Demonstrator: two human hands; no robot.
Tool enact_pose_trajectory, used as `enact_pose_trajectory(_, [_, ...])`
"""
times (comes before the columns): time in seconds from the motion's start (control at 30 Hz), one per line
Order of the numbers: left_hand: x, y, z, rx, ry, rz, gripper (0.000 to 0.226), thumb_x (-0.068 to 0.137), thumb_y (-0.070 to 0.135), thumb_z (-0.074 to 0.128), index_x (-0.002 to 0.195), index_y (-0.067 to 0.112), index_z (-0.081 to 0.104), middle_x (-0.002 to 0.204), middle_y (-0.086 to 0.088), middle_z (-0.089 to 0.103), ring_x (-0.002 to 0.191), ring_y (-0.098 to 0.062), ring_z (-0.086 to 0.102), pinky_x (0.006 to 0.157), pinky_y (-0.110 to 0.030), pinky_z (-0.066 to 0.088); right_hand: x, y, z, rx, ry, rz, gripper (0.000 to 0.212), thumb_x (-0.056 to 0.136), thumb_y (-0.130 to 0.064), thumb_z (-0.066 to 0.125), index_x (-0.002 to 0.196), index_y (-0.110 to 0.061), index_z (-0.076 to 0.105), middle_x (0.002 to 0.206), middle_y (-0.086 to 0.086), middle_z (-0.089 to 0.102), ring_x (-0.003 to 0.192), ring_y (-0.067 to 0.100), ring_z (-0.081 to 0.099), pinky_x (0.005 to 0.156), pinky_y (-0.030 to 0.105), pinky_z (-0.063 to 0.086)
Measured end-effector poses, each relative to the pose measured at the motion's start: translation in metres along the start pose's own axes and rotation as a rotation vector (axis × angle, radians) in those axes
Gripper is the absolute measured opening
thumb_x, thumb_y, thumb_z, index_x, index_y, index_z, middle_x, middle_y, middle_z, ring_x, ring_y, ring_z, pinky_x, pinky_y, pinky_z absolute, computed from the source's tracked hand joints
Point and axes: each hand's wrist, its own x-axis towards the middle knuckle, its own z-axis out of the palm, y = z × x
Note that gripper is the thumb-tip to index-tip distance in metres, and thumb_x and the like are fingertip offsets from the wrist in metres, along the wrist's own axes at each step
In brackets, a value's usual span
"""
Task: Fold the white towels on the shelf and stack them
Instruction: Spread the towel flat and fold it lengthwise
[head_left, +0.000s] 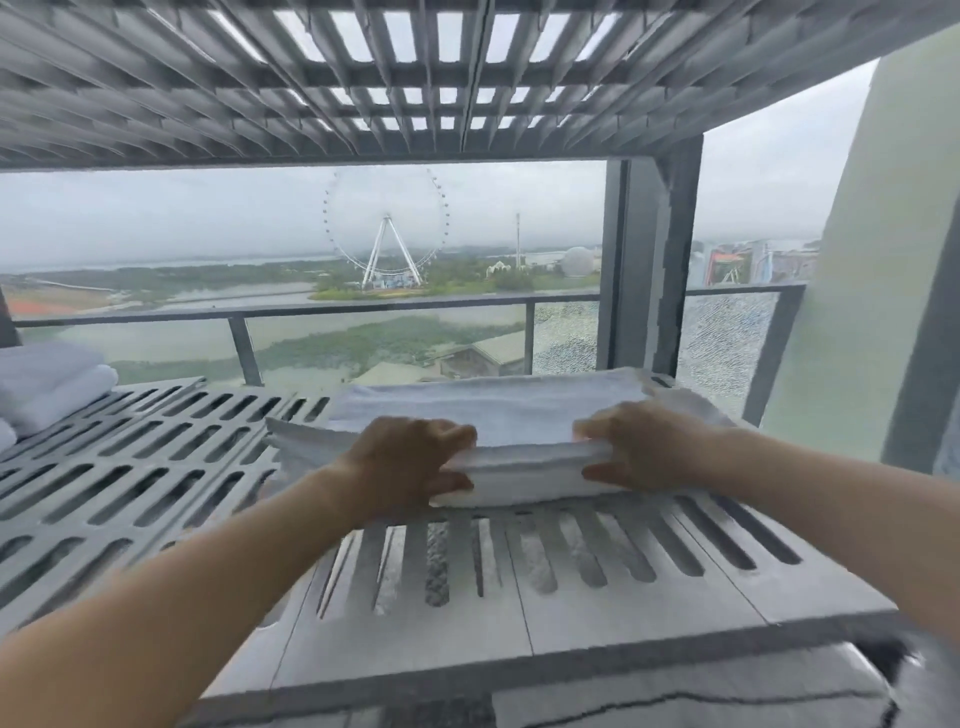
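A folded white towel (519, 415) lies on the grey slotted shelf (156, 467), toward its right half. My left hand (410, 462) grips the towel's near edge on the left, fingers on top and thumb underneath. My right hand (639, 447) grips the same near edge on the right in the same way. The folded layers are pinched between fingers and thumbs. More folded white towels (47, 389) sit stacked at the shelf's far left, partly cut off by the frame edge.
Another slotted shelf (415, 78) hangs close overhead. A grey upright post (670, 260) stands behind the towel at the right. Beyond is a balcony railing (363, 312) with glass panels. A pale wall (857, 260) borders the right side.
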Motion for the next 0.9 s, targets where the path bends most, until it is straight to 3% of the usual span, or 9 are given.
enact_pose_trajectory(0.1, [-0.021,0.009,0.002,-0.021,-0.031,-0.063,0.030,0.091,0.034,0.050,0.119,0.028,0.042,0.116,0.005,0.051,0.099,-0.017,0.057,0.072,-0.033,0.051,-0.023,-0.015,0.007,0.134,-0.027,0.078,0.034,0.088,-0.031,0.050,0.121,-0.030,0.045,0.116,-0.001,0.053,0.107,0.019,0.053,0.086,0.034,0.046])
enact_pose_trajectory(0.3, [-0.032,0.016,0.005,-0.035,-0.027,-0.155,0.041,0.087,0.013,0.052,0.123,0.029,0.041,0.123,0.003,0.042,0.111,-0.014,0.046,0.072,-0.028,0.052,-0.039,-0.010,0.009,0.056,-0.064,0.212,0.061,0.085,-0.011,0.041,0.137,-0.041,0.031,0.124,0.000,0.044,0.111,0.020,0.045,0.089,0.038,0.040])
enact_pose_trajectory(0.4, [-0.026,0.019,0.009,-0.030,-0.039,-0.159,0.052,0.083,0.009,0.052,0.130,0.028,0.037,0.133,0.002,0.038,0.118,-0.017,0.042,0.084,-0.032,0.048,-0.037,-0.008,0.010,0.094,-0.039,0.239,0.066,0.083,-0.003,0.038,0.136,-0.042,0.033,0.126,0.002,0.045,0.115,0.022,0.043,0.094,0.041,0.037])
enact_pose_trajectory(0.5, [-0.012,0.023,0.014,-0.073,-0.086,-0.175,0.067,0.084,0.015,0.054,0.141,0.029,0.023,0.146,0.001,0.030,0.130,-0.020,0.035,0.097,-0.038,0.041,-0.030,-0.007,0.019,0.146,-0.029,0.290,0.074,0.077,0.004,0.040,0.139,-0.036,0.030,0.142,0.004,0.034,0.130,0.023,0.032,0.104,0.046,0.032])
enact_pose_trajectory(0.6, [0.004,0.024,0.027,-0.157,-0.168,-0.166,0.064,0.089,0.026,0.048,0.144,0.034,0.015,0.148,0.000,0.030,0.128,-0.024,0.040,0.098,-0.045,0.041,-0.020,0.001,0.030,0.216,-0.076,0.285,0.080,0.077,0.004,0.042,0.143,-0.035,0.018,0.147,0.001,0.030,0.135,0.021,0.026,0.109,0.048,0.027])
enact_pose_trajectory(0.73, [0.023,0.010,0.045,-0.113,-0.167,-0.151,0.057,0.092,0.032,0.044,0.141,0.036,0.016,0.138,0.000,0.043,0.117,-0.023,0.049,0.092,-0.039,0.044,0.001,0.021,0.043,0.244,-0.081,0.284,0.077,0.078,-0.001,0.047,0.143,-0.030,0.016,0.141,0.000,0.034,0.130,0.022,0.031,0.105,0.046,0.030])
enact_pose_trajectory(0.9, [0.047,-0.007,0.061,-0.107,-0.103,-0.231,0.056,0.090,0.029,0.048,0.141,0.027,0.026,0.139,-0.002,0.040,0.120,-0.023,0.046,0.094,-0.037,0.043,0.036,0.038,0.058,0.206,-0.041,0.225,0.069,0.081,0.000,0.039,0.142,-0.029,0.021,0.138,0.002,0.036,0.125,0.024,0.035,0.101,0.046,0.034])
